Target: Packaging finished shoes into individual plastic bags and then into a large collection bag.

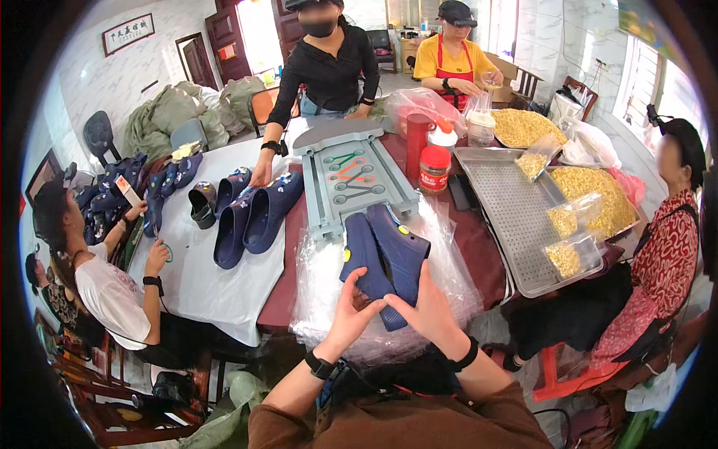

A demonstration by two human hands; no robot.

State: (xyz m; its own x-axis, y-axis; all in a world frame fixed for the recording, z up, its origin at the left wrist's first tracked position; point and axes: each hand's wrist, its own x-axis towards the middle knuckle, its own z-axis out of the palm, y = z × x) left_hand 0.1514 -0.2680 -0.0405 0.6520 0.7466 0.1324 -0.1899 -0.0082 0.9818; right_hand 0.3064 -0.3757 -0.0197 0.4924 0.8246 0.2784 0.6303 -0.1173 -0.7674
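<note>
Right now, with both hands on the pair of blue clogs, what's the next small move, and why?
Probably slide the blue clogs heel-first into a clear plastic bag. Left hand and right hand already grip the heels, side by side, and the bags lie directly underneath.

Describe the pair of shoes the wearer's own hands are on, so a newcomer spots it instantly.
Start at the dark red table, then find the heap of clear plastic bags at its near edge. The navy clog pair lies there under the left hand and right hand, apart from the clogs on white cloth.
</note>
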